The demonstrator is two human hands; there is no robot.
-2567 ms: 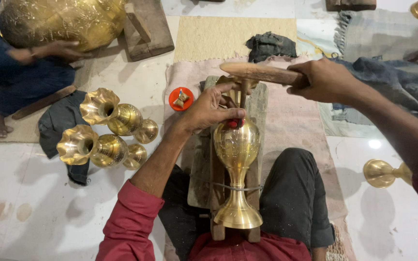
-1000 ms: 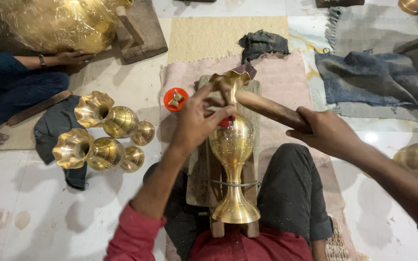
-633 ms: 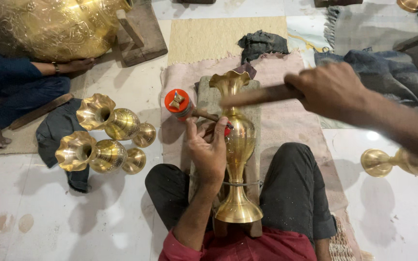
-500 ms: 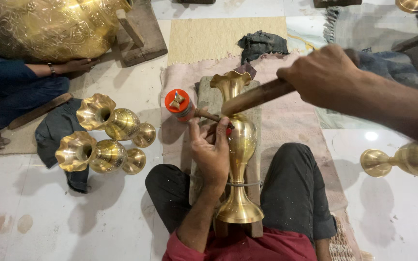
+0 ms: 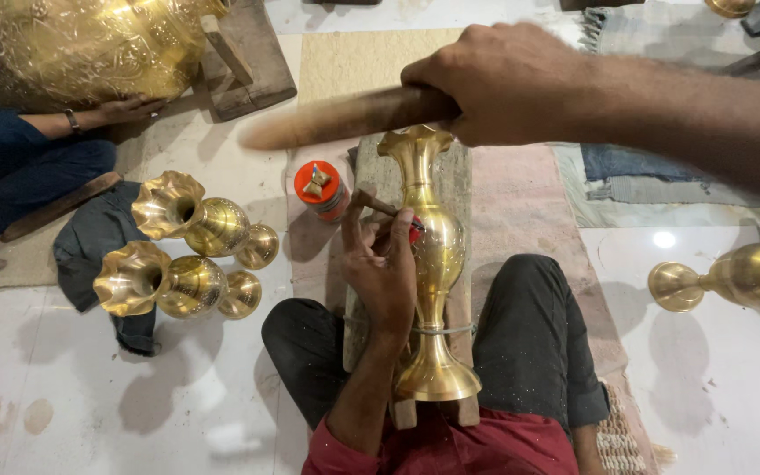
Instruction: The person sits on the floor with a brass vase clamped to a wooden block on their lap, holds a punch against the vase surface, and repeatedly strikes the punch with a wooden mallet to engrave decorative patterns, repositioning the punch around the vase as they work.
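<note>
Brass vase (image 5: 433, 255) — perhaps chisel-struck

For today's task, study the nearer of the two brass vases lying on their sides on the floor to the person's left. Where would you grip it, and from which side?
Probably grip the nearer lying vase at its narrow neck, between the flared mouth and round belly, coming from above. It lies on its side, mouth pointing left, so the neck offers a slim waist that fingers can close round, while the second vase lies close behind it.

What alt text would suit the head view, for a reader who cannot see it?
A left hand holds a small chisel against a brass vase lying on a wooden block; the right hand raises a wooden mallet. Two brass vases lie nearby.
</note>
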